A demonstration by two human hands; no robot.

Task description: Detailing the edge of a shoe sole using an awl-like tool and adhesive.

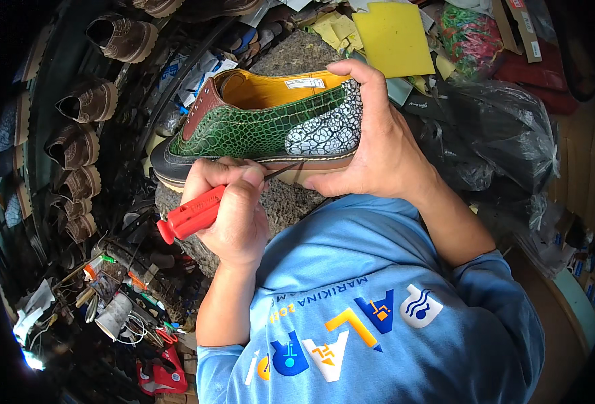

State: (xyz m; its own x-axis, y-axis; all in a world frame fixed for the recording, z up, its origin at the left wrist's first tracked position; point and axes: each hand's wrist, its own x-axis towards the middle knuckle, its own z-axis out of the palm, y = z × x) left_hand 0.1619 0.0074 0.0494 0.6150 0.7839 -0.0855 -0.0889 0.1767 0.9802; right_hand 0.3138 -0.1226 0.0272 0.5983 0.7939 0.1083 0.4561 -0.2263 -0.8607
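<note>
Left hand (233, 209): fist closed round the red handle of an awl-like tool (193, 214); thin dark shaft sticks out to the right, past the thumb.
Right hand (392, 138): wide grip on the heel end; fingers over the back rim, thumb low against the sole edge (328, 175).
Green croc-embossed shoe (257, 124): between the hands, side-on, toe above and left of the left hand, heel in the right hand's grip. White crackle heel panel (324, 131) just left of the right palm.
Tool tip: at the welt seam (334, 157), just left of and slightly above the right thumb. Can't tell if it's in the seam or only against it.
Grey stone-like block (287, 198): under the shoe, right of the left hand; contact itself hidden.
Thumb risk: tip points toward the right-hand side; a skid along the seam could stab the right thumb. Cause: hard push, thin shaft, no guard.
Panel risk: tip riding up would score the white panel. Cause: shaft angled upward.
Support risk: shoe could rock or twist. Cause: rough block, right hand looks like the only clamp.
Shaft risk: could bend if levered sideways; looks slim.
Surroundings: brown shoes (85, 101) racked well left of the left hand; yellow sheet (395, 40) beyond the right hand; black plastic (499, 128) to its right.
</note>
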